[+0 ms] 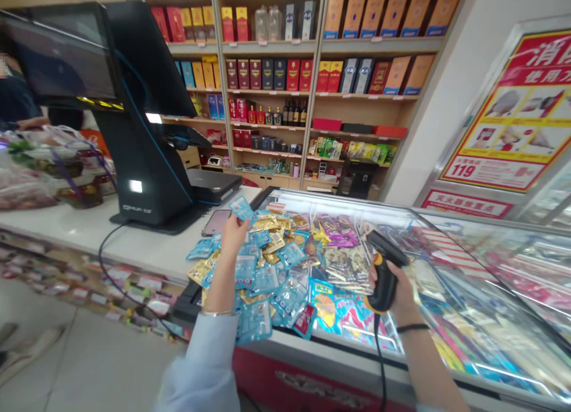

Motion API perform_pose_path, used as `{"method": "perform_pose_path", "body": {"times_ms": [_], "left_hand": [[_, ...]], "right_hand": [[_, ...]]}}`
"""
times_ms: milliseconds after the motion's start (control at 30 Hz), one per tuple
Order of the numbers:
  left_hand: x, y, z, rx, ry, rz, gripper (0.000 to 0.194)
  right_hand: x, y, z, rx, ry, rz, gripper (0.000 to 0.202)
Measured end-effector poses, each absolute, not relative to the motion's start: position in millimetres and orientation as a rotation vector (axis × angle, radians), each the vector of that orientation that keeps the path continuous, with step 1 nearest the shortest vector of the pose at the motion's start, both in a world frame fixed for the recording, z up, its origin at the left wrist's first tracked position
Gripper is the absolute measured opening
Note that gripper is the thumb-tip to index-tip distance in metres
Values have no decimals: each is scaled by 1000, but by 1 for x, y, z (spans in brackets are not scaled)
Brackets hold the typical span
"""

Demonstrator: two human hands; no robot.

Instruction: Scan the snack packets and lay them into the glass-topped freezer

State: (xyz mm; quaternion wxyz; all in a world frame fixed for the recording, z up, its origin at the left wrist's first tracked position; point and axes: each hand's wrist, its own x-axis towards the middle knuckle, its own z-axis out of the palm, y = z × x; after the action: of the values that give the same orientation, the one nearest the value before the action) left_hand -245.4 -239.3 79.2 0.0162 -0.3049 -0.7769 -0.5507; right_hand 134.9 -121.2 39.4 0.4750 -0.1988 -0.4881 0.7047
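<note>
My left hand (234, 236) pinches a small blue snack packet (242, 208) at the far edge of a heap, close to a phone (217, 222) lying on the counter. Blue packets (266, 279) and gold packets (273, 223) make up the heap, which spreads over the counter's end and the freezer's near left corner. On the right, my right hand (398, 285) grips a black and yellow barcode scanner (384, 275), raised above the freezer's glass top. The scanner's cable hangs down over the freezer's front.
A checkout terminal (138, 138) stands on the white counter (84, 225), with bagged food (74, 174) beside it. The chest freezer (446, 281) holds many colourful packs. Shelves of boxes (267, 73) line the back wall. Part of another person (15, 97) shows at far left.
</note>
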Motion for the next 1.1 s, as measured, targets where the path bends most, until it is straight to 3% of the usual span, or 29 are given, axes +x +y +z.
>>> {"method": "perform_pose_path", "body": {"times_ms": [100,267,333,567,867,1100], "left_hand": [[-266,-224,76,-1173,-2494,-1556,8],[-271,-188,83,-1371,-2473,-1556,54],[-277,-187,86,-1341,-2439,-1530,59],[-310,-216,98,-1229,-2302,-1527,25],[-293,-249,116,-1406,-2160,-1457,26],[-246,-320,53,-1650,-2070,-1107,28]], "right_hand": [[127,-148,31,-515,-1182,1715,30],[111,-174,5,-577,-1176,1743,31],[109,-178,1,-580,-1142,1733,31],[110,-181,7,-561,-1127,1721,28],[113,-181,8,-567,-1146,1748,27],[113,-188,1,-643,-1134,1779,28]]}}
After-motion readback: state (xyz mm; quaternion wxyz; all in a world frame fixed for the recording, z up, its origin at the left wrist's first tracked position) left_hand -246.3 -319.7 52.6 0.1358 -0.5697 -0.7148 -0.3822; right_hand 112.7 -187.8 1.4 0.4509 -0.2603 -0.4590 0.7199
